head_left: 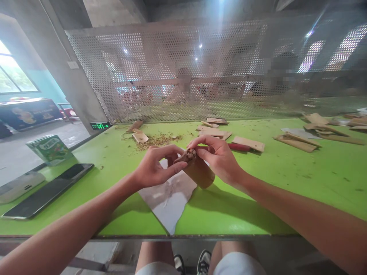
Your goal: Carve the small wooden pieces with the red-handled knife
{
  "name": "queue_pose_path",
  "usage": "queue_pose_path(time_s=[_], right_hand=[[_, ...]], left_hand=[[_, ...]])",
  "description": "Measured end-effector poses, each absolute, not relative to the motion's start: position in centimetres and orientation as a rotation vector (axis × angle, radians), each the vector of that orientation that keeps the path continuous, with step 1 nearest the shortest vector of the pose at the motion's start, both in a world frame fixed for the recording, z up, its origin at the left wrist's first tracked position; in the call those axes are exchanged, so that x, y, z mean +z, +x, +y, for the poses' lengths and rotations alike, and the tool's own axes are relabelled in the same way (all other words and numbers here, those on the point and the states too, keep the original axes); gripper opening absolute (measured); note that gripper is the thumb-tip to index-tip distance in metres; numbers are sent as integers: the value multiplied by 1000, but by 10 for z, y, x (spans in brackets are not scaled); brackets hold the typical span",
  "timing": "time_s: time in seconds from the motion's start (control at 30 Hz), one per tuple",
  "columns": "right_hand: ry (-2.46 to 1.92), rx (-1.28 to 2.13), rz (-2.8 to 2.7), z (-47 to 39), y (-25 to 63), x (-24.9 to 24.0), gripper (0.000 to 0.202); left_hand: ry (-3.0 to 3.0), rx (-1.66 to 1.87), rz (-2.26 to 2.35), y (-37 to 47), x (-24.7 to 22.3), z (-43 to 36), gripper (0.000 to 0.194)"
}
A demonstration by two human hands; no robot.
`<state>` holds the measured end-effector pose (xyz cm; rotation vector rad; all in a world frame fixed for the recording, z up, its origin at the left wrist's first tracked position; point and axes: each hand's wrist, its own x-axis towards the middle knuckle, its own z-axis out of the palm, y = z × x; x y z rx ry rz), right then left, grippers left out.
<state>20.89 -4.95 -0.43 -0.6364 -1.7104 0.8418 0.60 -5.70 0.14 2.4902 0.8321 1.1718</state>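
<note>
A brown cylindrical piece (200,173) is tilted over the green table, with small lumpy bits (190,154) showing at its upper end. My left hand (159,164) pinches a brown flap at that end between thumb and fingers. On the other side, my right hand (218,154) has its thumb and fingertips closed at the rim of the same piece. Beneath the hands lies a torn sheet of white paper (169,202), partly covered by the piece. A red handle (239,147) shows just beyond my right hand.
Flat wooden pieces (249,144) and shavings (157,141) lie across the back of the green table (123,221). A phone (48,191), a green box (48,149) and a white device (21,187) sit at left. Behind stands a perforated metal screen (160,72), with people beyond.
</note>
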Motion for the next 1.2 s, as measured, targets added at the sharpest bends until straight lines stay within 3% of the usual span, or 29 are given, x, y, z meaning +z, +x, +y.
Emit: queue_pose_path(time_s=[0.27,0.5,0.67,0.83,1.2], right_hand=[[-679,835,-1736,-50,210,-3,8],[-952,420,-1928,-21,228,0,16],[-1524,-21,-2241,12,265,10,30],[-1934,-57,-2335,36,304,14,40],[-2096,-26,-2404,50,315,3,16]], left_hand=[[2214,1136,790,10,5,-59,18],[1860,1320,783,2,3,-40,22],[1836,1589,860,-8,6,-29,21],[1972,1515,997,-10,2,-26,22],[2083,1326,1122,-7,0,-27,29]])
